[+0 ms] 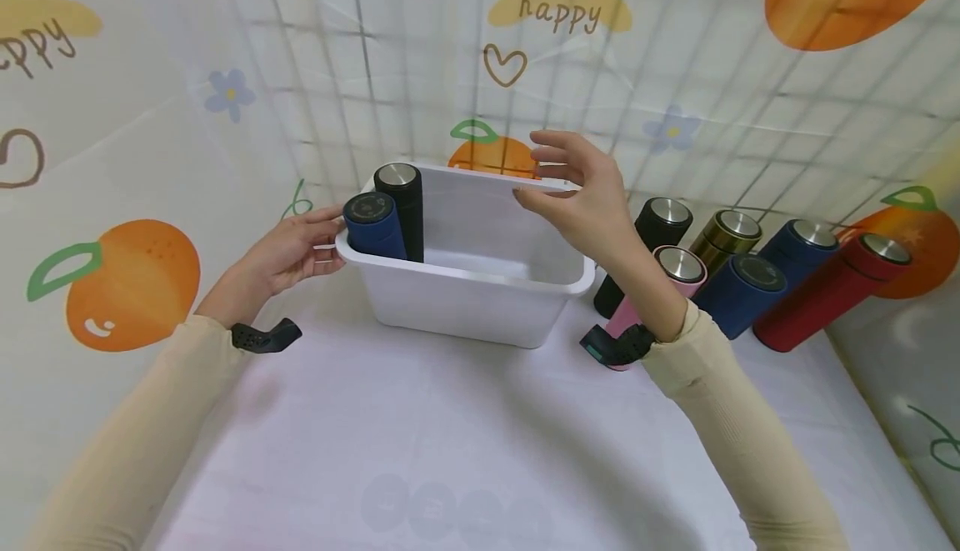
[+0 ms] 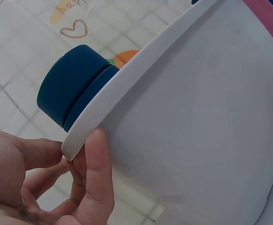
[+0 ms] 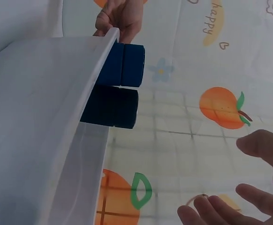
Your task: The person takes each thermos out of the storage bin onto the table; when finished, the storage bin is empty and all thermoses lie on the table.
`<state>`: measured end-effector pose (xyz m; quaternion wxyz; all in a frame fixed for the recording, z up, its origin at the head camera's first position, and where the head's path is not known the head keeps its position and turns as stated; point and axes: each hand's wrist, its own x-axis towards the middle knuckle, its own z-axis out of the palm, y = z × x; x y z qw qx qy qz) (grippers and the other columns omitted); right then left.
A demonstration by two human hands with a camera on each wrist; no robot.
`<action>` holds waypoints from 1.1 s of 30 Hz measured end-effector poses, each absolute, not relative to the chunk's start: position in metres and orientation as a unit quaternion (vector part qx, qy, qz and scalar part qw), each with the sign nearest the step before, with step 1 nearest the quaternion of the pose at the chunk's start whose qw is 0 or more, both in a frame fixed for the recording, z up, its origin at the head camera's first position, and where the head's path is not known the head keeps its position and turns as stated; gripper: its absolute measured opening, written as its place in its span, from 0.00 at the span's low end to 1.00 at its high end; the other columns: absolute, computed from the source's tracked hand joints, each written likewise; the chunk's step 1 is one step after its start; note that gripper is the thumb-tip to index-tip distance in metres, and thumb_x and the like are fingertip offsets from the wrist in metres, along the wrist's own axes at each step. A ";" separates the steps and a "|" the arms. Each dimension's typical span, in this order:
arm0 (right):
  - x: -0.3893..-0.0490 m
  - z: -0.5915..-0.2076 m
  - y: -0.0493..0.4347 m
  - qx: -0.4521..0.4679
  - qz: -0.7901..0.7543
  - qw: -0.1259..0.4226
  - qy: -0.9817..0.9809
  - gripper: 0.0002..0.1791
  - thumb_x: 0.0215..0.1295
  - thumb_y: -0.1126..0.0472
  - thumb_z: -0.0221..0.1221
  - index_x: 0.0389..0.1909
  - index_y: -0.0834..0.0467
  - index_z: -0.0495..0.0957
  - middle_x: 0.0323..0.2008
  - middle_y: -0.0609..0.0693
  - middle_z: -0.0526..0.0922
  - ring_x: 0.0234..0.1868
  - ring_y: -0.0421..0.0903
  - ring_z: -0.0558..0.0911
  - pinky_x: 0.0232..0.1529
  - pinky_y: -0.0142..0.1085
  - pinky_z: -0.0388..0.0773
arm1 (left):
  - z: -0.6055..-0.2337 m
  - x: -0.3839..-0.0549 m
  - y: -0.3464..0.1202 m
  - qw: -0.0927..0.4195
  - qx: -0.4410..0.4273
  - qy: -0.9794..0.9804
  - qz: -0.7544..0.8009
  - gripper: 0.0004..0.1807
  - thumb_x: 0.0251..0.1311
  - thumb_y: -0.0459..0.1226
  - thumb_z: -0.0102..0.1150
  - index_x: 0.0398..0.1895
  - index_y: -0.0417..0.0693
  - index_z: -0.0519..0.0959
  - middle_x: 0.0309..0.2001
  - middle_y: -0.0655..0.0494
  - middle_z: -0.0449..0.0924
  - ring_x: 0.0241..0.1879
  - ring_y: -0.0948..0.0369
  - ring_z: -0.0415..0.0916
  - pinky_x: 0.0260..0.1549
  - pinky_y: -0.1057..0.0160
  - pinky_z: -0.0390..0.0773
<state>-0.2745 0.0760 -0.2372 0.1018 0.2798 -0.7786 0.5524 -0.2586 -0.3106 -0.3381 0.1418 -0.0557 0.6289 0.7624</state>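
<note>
A white plastic bin (image 1: 465, 301) stands on the table, with a blue thermos bottle (image 1: 375, 234) and a black thermos bottle (image 1: 409, 213) upright at its left end. At that end my left hand (image 1: 288, 252) holds the rim; in the left wrist view, its thumb and fingers (image 2: 98, 157) pinch the rim's corner beside the blue bottle. Over the bin's right end hovers my right hand (image 1: 588, 192), fingers apart and loosely bent, holding nothing. The right wrist view shows these right fingers (image 3: 263, 147) away from both bottles.
Right of the bin stand more thermos bottles: black (image 1: 663, 216), pink (image 1: 678, 266), gold (image 1: 726, 238), two blue, one (image 1: 738, 293) in front, and red (image 1: 828, 293). My right forearm partly covers the pink one. A printed cloth (image 1: 420, 59) over a wire grid rises behind the bin.
</note>
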 end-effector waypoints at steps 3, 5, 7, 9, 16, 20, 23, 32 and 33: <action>-0.280 -0.236 0.069 0.287 0.549 0.091 -0.780 0.31 0.57 0.65 0.72 0.63 0.57 0.76 0.54 0.54 0.81 0.52 0.48 0.82 0.51 0.39 0.82 | -0.338 -0.259 -0.310 0.142 -0.056 0.631 0.761 0.30 0.78 0.38 0.46 0.80 0.50 0.54 0.46 0.50 0.77 0.34 0.59 0.81 0.34 0.65 0.84; -0.283 -0.236 0.063 0.290 0.547 0.086 -0.781 0.30 0.57 0.65 0.72 0.62 0.57 0.76 0.54 0.54 0.81 0.52 0.48 0.82 0.50 0.39 0.82 | -0.337 -0.259 -0.310 0.141 -0.057 0.634 0.758 0.30 0.78 0.39 0.47 0.79 0.50 0.55 0.46 0.50 0.77 0.34 0.59 0.80 0.34 0.65 0.84; -0.286 -0.235 0.058 0.291 0.546 0.083 -0.781 0.30 0.56 0.65 0.72 0.62 0.57 0.77 0.53 0.54 0.81 0.52 0.48 0.82 0.49 0.38 0.83 | -0.337 -0.259 -0.310 0.143 -0.056 0.635 0.757 0.31 0.77 0.39 0.48 0.79 0.50 0.55 0.46 0.49 0.77 0.34 0.59 0.80 0.34 0.65 0.84; -0.289 -0.235 0.053 0.292 0.539 0.079 -0.786 0.30 0.56 0.65 0.72 0.62 0.57 0.77 0.53 0.55 0.81 0.52 0.48 0.83 0.50 0.38 0.82 | -0.337 -0.258 -0.309 0.144 -0.058 0.635 0.757 0.31 0.77 0.38 0.49 0.79 0.50 0.55 0.45 0.49 0.76 0.34 0.59 0.80 0.34 0.65 0.84; -0.299 -0.237 0.040 0.291 0.508 0.071 -0.808 0.31 0.58 0.62 0.72 0.63 0.56 0.76 0.53 0.55 0.81 0.52 0.49 0.82 0.51 0.39 0.81 | -0.336 -0.258 -0.309 0.137 -0.065 0.646 0.748 0.29 0.78 0.38 0.46 0.79 0.51 0.57 0.45 0.49 0.76 0.34 0.59 0.80 0.34 0.65 0.84; -0.305 -0.237 0.031 0.283 0.509 0.055 -0.811 0.31 0.58 0.60 0.72 0.63 0.55 0.75 0.53 0.54 0.81 0.52 0.49 0.82 0.50 0.38 0.81 | -0.336 -0.258 -0.310 0.137 -0.070 0.647 0.746 0.29 0.78 0.38 0.46 0.79 0.52 0.57 0.45 0.49 0.77 0.34 0.59 0.81 0.34 0.65 0.84; -0.310 -0.239 0.024 0.280 0.511 0.044 -0.812 0.32 0.58 0.59 0.72 0.64 0.55 0.75 0.53 0.54 0.81 0.53 0.50 0.81 0.50 0.38 0.81 | -0.336 -0.258 -0.311 0.135 -0.072 0.651 0.744 0.29 0.78 0.38 0.45 0.79 0.52 0.57 0.47 0.49 0.76 0.35 0.59 0.80 0.34 0.65 0.84; -0.323 -0.245 0.007 0.282 0.514 0.033 -0.809 0.32 0.57 0.59 0.73 0.63 0.55 0.75 0.52 0.55 0.81 0.52 0.50 0.81 0.49 0.35 0.82 | -0.336 -0.258 -0.309 0.134 -0.072 0.646 0.748 0.29 0.78 0.37 0.47 0.79 0.52 0.58 0.47 0.48 0.76 0.35 0.58 0.80 0.34 0.65 0.84; -0.325 -0.246 0.006 0.282 0.516 0.031 -0.808 0.32 0.56 0.59 0.73 0.63 0.54 0.75 0.53 0.55 0.81 0.53 0.50 0.81 0.49 0.35 0.81 | -0.336 -0.258 -0.310 0.135 -0.072 0.642 0.751 0.29 0.78 0.37 0.47 0.79 0.52 0.57 0.47 0.48 0.76 0.34 0.58 0.81 0.34 0.65 0.84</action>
